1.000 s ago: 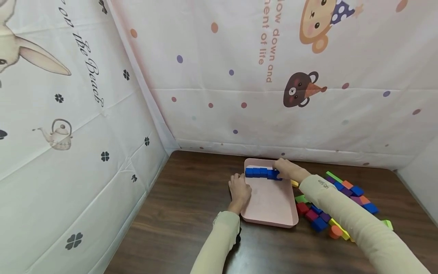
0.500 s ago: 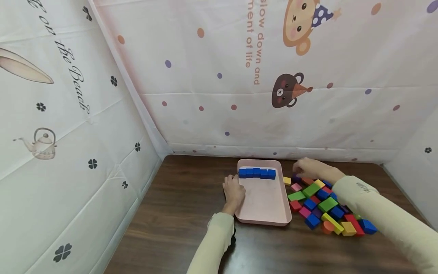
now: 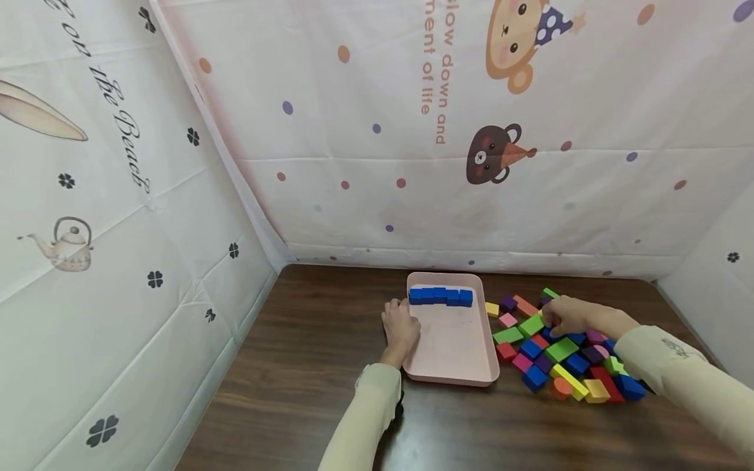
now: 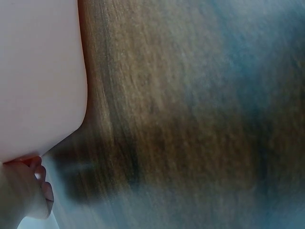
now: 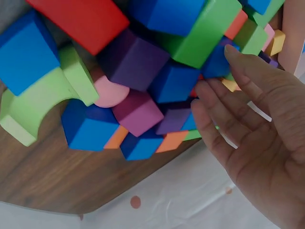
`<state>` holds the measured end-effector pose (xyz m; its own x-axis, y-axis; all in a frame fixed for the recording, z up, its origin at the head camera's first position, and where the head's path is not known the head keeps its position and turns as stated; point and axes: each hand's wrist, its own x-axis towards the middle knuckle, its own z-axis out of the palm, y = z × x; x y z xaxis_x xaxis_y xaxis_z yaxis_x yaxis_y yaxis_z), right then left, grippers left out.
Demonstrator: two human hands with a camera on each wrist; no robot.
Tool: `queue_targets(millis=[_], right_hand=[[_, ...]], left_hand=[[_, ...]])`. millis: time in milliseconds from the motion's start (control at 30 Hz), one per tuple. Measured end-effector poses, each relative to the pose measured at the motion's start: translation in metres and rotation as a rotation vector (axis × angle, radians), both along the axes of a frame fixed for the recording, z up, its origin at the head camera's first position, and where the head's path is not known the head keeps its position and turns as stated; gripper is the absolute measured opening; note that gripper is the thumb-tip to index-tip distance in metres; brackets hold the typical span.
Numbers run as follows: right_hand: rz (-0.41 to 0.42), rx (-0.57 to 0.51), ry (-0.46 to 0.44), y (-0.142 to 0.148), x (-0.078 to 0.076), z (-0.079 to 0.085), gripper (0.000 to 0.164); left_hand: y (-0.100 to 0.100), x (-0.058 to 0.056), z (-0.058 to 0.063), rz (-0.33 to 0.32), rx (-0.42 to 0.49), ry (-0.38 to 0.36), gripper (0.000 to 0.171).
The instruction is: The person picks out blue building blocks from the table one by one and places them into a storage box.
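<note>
Change noted: the fingers of my right hand (image 3: 571,316) now hang over the middle of the loose blocks (image 3: 561,350), whereas half a second earlier they are at the pile's far, tray-side edge beside a purple piece, and one second earlier they are inside the pink tray (image 3: 452,345), at the right end of the row of blue blocks (image 3: 440,296). I judge this to mean that work at the row is paused and the right hand is occupied with the pile. State of right fingers: released, thumb and fingers parted, a blue block (image 5: 217,62) in the space between them; whether a fingertip touches it I cannot tell. A long green block (image 5: 205,33) runs beside that gap, and a dark purple block (image 5: 133,62) lies farther off from the fingertips. My left hand (image 3: 402,330) is unchanged: fingers bent against the tray's left wall, grasping the rim. The blue row sits just across that wall from the left fingertips, well apart from the right ones. Against the half-second frame, the row's arrangement looks the same, uncovered in both.
</note>
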<state>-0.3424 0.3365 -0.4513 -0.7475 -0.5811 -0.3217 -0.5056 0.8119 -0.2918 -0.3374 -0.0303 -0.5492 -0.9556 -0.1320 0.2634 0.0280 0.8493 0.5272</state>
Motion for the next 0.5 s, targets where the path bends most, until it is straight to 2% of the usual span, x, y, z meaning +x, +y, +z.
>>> queue_targets(millis=[167,333,500], right_hand=[[0.006,-0.02,0.009,-0.002,0.006,-0.007,0.018],[-0.022,0.018,0.015,-0.003,0.01,-0.006,0.023],[-0.044,0.035,0.002,-0.005,0.004,0.006,0.025]], left_hand=[[-0.001,0.001,0.0,-0.001,-0.003,-0.001,0.041],[0.0,0.002,0.001,0.001,-0.003,0.001,0.04],[0.0,-0.001,0.002,0.005,-0.016,0.013,0.037]])
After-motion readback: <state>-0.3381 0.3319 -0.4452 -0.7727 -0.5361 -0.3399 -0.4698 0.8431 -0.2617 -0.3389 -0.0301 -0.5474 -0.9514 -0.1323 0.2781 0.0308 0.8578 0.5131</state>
